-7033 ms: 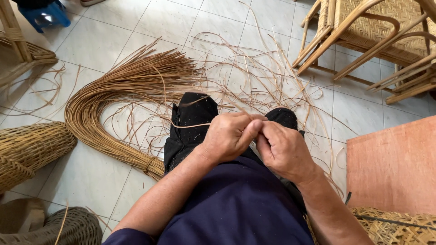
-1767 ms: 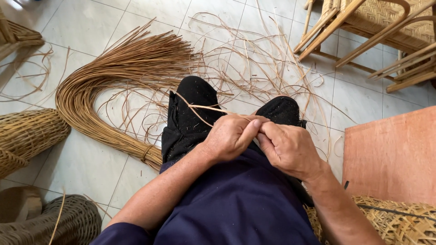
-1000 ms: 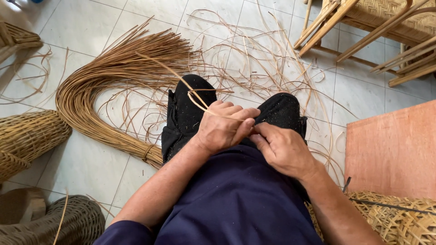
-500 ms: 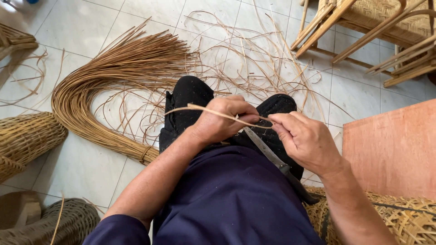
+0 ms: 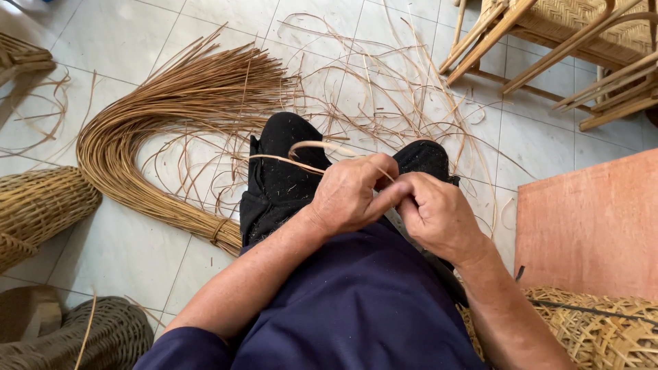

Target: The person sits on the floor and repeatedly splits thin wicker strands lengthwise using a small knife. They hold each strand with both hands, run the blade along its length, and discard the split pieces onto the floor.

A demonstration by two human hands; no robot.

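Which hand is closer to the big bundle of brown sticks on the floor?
Left. The left hand is over the lap on the side where the tied bundle of cane lies on the tiles. The right hand sits beyond it, farther from the bundle.

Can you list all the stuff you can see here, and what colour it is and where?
rattan strip: one, pale tan, looped above the knees, pinched in both hands
rattan bundle: one, brown, curved on the floor, left
loose strands: many, tan, scattered on the tiles
woven baskets: about three, tan, left edge
woven panel: one, yellow, bottom right
board: one, orange-brown, right
wooden chair: one, tan, top right
left hand: on the strip
right hand: on the strip
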